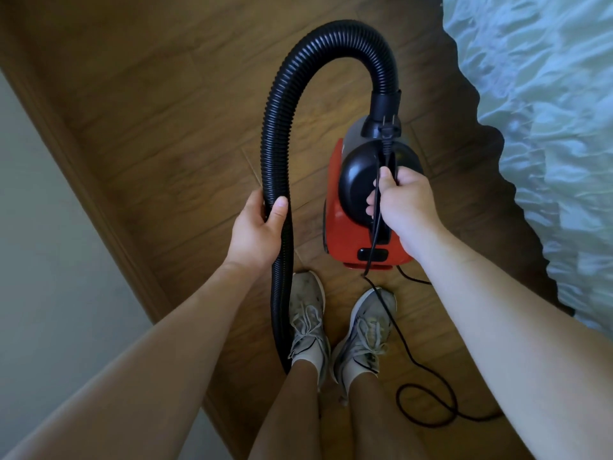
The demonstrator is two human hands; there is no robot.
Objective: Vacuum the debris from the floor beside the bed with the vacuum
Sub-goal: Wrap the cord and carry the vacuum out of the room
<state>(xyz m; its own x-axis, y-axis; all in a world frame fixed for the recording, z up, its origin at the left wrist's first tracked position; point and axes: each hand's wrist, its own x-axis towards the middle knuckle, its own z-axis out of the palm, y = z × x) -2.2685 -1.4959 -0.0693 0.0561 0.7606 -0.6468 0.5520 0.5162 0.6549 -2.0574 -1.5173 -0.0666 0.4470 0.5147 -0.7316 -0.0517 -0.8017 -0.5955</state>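
My right hand (403,200) curls around the black handle on top of the red-and-black vacuum (341,227), pinning a run of its black cord (408,353) against the grip, with the plug (386,131) just beyond my knuckles at the base of the hose. My left hand (257,230) wraps the ribbed black hose (275,154), which arches up from the vacuum's front, over and down through my palm, then hangs past my left shoe (306,313). The vacuum sits under my right hand, above the wooden floor (166,127); whether it touches the boards I cannot tell. The bed (547,127), in rumpled pale blue covers, lies to the right of my right hand. Slack cord loops on the floor below my right forearm, crossing the toe of my right shoe (368,327). A wooden skirting board (83,180) runs left of my left hand
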